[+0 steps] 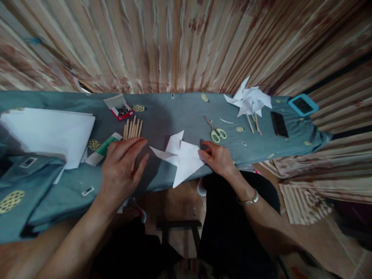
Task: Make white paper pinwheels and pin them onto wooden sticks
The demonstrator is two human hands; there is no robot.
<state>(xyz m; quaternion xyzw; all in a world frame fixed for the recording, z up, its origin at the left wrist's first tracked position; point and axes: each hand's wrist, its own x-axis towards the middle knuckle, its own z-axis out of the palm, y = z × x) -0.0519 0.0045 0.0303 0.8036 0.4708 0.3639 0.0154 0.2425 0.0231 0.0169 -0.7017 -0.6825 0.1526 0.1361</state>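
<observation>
A white folded-paper pinwheel (pixel 184 157) without a visible stick lies near the table's front edge. My right hand (pixel 216 157) pinches its right edge between thumb and forefinger. To the pinwheel's left, my left hand (pixel 120 162) is over the table, thumb and fingers apart. Just beyond its fingers lie several wooden sticks (pixel 133 128), their near ends partly hidden by the hand. A green and white box (pixel 104 148) is beside that hand. Behind the sticks, an open red and white box (pixel 122 110) holds small metal pieces. Scissors with green handles (pixel 215 133) rest beyond my right hand.
Finished pinwheels on sticks (pixel 248 100) lie at the back right. Near them are a dark phone (pixel 279 124) and a blue-framed device (pixel 303 105). White paper sheets (pixel 49 131) are stacked at the left. A pleated curtain (pixel 162 46) hangs behind the cloth-covered table (pixel 174 112).
</observation>
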